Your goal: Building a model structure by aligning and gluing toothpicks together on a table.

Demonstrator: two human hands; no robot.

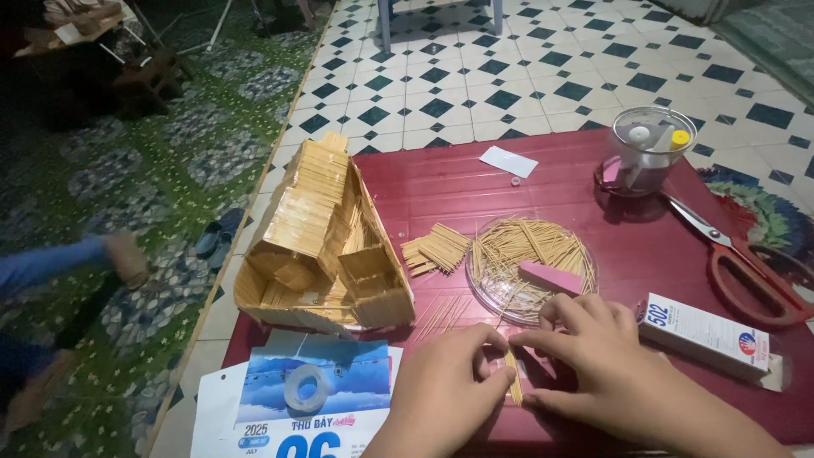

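Red counter (475, 191) over tiled floor | my left hand (441, 394) and right hand (593, 360) pinch a toothpick strip (513, 377) at near edge | stick dish (530, 267) just behind, stick house (326, 242) left, glue box (704, 335) and scissors (738, 254) right

Head camera looks steeply down, close over the red table (543, 182).
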